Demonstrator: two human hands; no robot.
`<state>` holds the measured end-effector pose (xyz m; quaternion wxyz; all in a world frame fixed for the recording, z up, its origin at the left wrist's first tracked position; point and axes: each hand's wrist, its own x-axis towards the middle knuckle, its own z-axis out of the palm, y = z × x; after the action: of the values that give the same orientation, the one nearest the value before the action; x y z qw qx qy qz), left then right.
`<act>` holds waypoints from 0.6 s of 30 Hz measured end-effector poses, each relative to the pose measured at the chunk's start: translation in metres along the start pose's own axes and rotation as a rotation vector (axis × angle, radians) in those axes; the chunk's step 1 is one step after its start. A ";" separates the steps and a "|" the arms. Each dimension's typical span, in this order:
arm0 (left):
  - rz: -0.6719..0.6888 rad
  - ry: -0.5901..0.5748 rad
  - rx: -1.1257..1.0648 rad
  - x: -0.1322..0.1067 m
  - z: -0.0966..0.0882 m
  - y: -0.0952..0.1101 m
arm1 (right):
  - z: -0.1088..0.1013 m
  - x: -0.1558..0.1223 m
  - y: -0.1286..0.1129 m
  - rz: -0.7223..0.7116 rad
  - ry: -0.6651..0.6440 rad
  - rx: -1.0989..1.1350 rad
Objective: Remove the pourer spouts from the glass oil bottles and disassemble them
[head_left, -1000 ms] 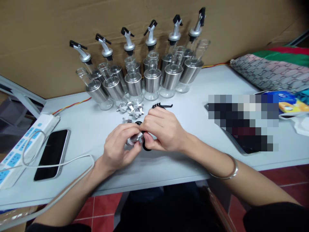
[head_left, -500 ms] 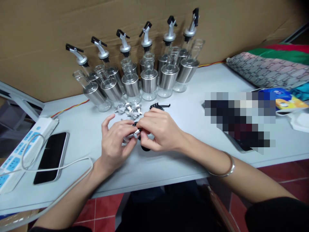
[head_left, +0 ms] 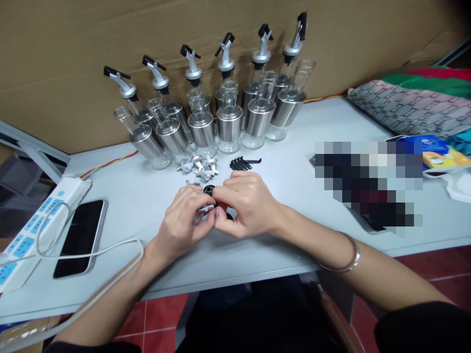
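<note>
My left hand [head_left: 186, 213] is closed around a silver pourer spout [head_left: 206, 208], held just above the table, its body largely covered by my fingers. My right hand [head_left: 246, 206] pinches at the spout's tip, where a small bit of black shows; most of that piece is hidden. Behind the fingertips lies a round black stopper [head_left: 209, 189], and another black part peeks out under my right hand. Several silver spout pieces [head_left: 206, 169] sit in a cluster beyond my left hand. Next to them, several black levers [head_left: 243, 163] lie in a row.
Open-necked glass bottles with steel sleeves [head_left: 229, 120] stand in a row, backed by bottles fitted with pourers [head_left: 226, 61]. On the left are a phone [head_left: 79, 238], a power strip [head_left: 33, 230] and a white cable [head_left: 110, 245]. A patterned cushion [head_left: 405, 108] rests at right.
My hands have drawn closer together and slightly nearer to me. My left fingers have curled in. The black levers and round stopper are more exposed.
</note>
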<state>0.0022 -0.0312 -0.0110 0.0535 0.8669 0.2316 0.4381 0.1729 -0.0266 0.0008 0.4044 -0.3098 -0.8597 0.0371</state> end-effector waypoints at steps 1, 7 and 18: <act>-0.003 -0.005 -0.012 -0.001 0.000 0.000 | 0.000 0.000 -0.001 0.002 0.012 0.008; -0.024 -0.036 -0.059 -0.002 -0.002 0.001 | 0.000 0.001 -0.002 0.008 0.039 0.045; -0.026 -0.052 -0.038 0.004 -0.007 0.009 | 0.003 0.000 -0.005 0.048 0.061 0.135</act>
<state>0.0018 -0.0377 -0.0010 0.0818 0.8738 0.2328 0.4189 0.1681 -0.0303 0.0008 0.4493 -0.3033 -0.8349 0.0953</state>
